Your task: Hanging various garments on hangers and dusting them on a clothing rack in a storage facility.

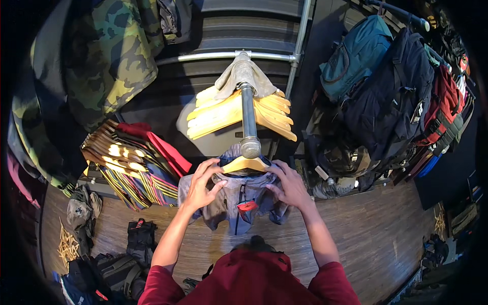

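Observation:
A grey shirt (223, 203) with a dark front opening and a red tag (247, 206) hangs on a light wooden hanger (245, 163), just below the rounded end of a metal pipe rail (248, 119). My left hand (202, 187) grips the shirt at its left shoulder by the collar, fingers over the top and thumb on the front. On the other side, my right hand (292, 187) holds the right shoulder the same way, fingertips beside the hanger's end. The hanger's hook is hidden behind the pipe end.
Several bare wooden hangers (218, 119) hang along the pipe under a grey cloth (243, 73). Striped and red clothes (147, 178) hang to the left, below camouflage garments (112, 61). Backpacks (386, 96) hang at right. Bags (114, 269) and loose hangers (67, 244) lie on the wooden floor (366, 234).

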### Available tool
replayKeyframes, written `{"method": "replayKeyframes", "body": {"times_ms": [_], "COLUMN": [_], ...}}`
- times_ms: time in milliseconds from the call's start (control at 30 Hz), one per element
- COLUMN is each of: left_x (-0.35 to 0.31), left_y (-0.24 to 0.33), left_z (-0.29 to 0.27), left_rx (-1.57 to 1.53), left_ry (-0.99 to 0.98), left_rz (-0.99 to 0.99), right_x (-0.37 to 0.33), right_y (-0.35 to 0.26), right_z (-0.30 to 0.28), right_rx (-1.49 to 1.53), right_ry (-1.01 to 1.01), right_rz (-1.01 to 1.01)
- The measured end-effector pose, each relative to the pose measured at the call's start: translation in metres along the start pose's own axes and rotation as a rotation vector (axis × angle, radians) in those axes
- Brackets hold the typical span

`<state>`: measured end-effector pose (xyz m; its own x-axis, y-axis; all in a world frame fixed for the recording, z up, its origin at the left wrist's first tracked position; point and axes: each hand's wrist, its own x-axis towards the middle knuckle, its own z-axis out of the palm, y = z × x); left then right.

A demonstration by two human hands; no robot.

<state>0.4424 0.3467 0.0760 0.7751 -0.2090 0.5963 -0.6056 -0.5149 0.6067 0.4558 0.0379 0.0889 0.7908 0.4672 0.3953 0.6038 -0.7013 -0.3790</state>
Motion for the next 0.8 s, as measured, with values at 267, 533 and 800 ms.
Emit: {"method": "replayKeyframes", "body": {"times_ms": [267,533,800], "left_x": [0.002,-0.026,-0.017], "left_y": [0.023,0.059,0.085], "left_z": [0.005,0.132,0.265], "left_rx": [0.299,0.071,-0.065], "left_ry": [0.118,-0.110,-0.473], "left_rz": [0.040,0.345,0.141], "right_x": [-0.015,-0.079,-0.185], "right_y": [0.009,0.056,0.138], "right_z": [0.002,0.014,0.020], "right_rx": [-0.006,-0.005,-0.171], "right_ry": [0.005,0.173,0.101], "right_rz": [0.131,0.373,0.623]}}
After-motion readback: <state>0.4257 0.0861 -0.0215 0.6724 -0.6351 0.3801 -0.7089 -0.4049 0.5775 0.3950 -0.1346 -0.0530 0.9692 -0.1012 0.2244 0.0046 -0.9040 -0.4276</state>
